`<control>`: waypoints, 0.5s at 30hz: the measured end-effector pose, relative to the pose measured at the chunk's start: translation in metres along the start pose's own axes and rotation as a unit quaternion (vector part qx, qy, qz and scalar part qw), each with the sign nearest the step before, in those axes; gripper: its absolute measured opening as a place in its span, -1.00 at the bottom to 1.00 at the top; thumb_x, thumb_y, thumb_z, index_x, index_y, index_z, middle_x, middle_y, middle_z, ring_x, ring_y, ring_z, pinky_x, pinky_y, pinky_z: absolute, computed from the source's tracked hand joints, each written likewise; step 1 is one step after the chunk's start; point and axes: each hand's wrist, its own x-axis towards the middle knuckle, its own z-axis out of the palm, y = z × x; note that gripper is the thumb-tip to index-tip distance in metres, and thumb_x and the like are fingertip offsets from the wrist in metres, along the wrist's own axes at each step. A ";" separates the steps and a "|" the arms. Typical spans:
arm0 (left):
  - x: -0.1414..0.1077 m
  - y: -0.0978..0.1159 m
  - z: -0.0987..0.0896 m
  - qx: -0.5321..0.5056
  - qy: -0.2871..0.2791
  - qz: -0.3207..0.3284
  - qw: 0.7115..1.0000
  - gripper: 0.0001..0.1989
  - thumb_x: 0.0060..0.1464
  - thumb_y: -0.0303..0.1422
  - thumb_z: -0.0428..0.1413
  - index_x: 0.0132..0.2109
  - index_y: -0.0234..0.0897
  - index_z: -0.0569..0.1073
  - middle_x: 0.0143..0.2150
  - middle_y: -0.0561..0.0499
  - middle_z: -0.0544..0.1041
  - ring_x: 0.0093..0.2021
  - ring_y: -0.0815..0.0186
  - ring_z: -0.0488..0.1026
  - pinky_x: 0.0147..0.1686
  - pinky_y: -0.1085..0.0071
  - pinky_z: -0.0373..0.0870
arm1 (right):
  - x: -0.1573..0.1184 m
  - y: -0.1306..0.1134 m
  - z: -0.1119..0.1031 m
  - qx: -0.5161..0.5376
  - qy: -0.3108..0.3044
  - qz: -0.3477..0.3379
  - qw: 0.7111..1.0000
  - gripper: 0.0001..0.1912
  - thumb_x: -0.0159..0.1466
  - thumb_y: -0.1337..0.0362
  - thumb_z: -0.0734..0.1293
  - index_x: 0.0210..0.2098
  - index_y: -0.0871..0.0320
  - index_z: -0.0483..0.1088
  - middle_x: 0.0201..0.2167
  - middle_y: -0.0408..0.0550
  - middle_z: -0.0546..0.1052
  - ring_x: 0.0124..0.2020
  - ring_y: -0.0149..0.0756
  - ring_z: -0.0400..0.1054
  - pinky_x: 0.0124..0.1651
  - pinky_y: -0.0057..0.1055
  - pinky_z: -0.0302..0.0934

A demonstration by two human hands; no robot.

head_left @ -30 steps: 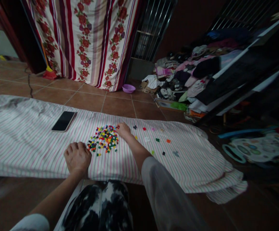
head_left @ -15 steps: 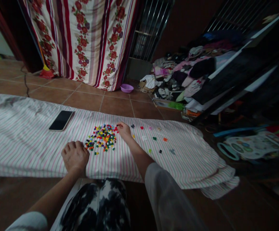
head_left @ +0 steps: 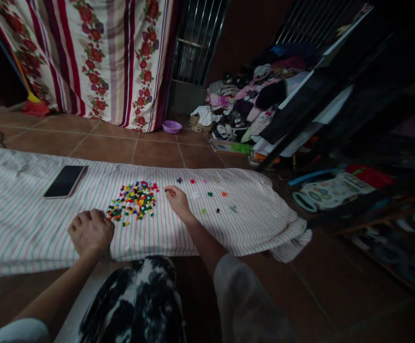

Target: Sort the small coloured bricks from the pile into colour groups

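Observation:
Between thumb and finger, my right hand (head_left: pixel 177 201) pinches a small dark block, just off the right side of the bead-like block pile. That pile of small multicoloured blocks (head_left: pixel 136 200) lies spread on a striped cloth (head_left: pixel 150 243). My left hand (head_left: pixel 92 231) rests palm down on the cloth at the pile's lower left, fingers slightly bent and apart, holding nothing. Right of my right hand lie small colour groups in rows, among them red blocks (head_left: pixel 192 181), green blocks (head_left: pixel 210 194), orange blocks (head_left: pixel 224 194), black blocks (head_left: pixel 217 210) and grey blocks (head_left: pixel 233 208).
A phone (head_left: pixel 65 181) lies on the cloth left of the pile. Beyond the cloth, a purple basin (head_left: pixel 172 126) stands on the tiled floor near a floral curtain (head_left: pixel 117 62). Heaped clothes (head_left: pixel 243 102) lie at the back right.
My right hand has drawn away from the pile's right edge with the dark block in its fingers. The left hand stays on the cloth. The view has turned to the right.

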 end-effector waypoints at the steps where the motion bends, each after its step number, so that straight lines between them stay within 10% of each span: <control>1: 0.000 0.000 0.000 0.000 0.002 -0.001 1.000 -0.63 0.18 -0.25 -0.19 -0.15 -0.36 0.42 -0.15 -0.23 0.40 -0.07 0.04 0.30 -0.12 0.20 0.12 | -0.003 0.003 -0.008 0.006 0.011 -0.002 1.000 -0.72 0.18 0.29 0.20 -0.20 0.05 0.50 -0.32 -0.19 0.57 -0.30 -0.35 0.44 -0.17 -0.44 0.30; 15: -0.003 0.000 -0.005 -0.013 0.009 0.008 1.000 -0.64 0.18 -0.27 -0.19 -0.15 -0.39 0.41 -0.14 -0.29 0.42 -0.06 -0.01 0.32 -0.13 0.17 0.12 | -0.053 0.092 -0.148 -0.146 0.212 -0.010 0.966 -0.71 0.13 0.20 0.20 -0.32 0.15 0.52 -0.29 0.05 0.58 -0.25 -0.17 0.42 -0.08 -0.23 0.28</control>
